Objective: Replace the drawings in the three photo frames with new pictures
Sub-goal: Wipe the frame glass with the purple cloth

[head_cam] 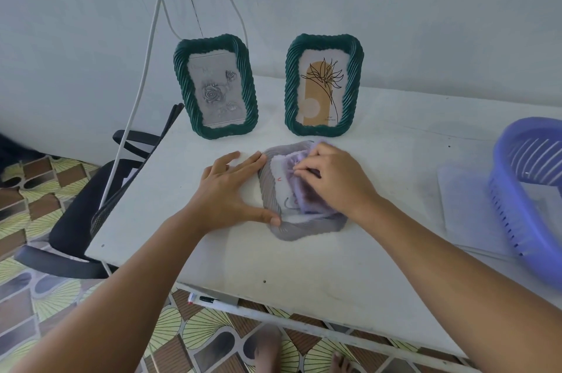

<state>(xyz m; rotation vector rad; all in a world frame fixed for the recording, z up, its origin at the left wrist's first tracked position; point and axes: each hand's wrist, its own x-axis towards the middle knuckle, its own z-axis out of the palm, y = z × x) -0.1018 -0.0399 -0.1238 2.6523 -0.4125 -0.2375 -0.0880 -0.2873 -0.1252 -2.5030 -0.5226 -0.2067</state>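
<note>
Working on the third frame: the grey frame (275, 190) is lying flat at table centre, just this side of the two green ones. Left hand (231, 190) is sitting at its 9 o'clock edge, fingers straight and spread, thumb pressing the near-left corner, bracing rather than gripping. Right hand (334, 181) is lying over the opening from 3 o'clock, fingertips (299, 170) curled and pinching a purple fuzzy piece (307, 199), cloth or backing, can't tell which. A white sheet with line marks (284, 190) is showing inside the opening; old drawing or new picture, not resolvable. Green frame with roses (216, 86) is standing at 11 o'clock from the grey one, green frame with the leaf print (324, 85) at 1 o'clock, both upright near the wall, well apart from the hands. Purple basket (529, 190) is sitting at 3 o'clock on the table edge (334, 266). Judging: a mid-swap step on this frame, the other two not being handled. Next move is probably needing the purple piece seated flat or lifted clear while the left hand is stopping the frame from sliding.
</note>
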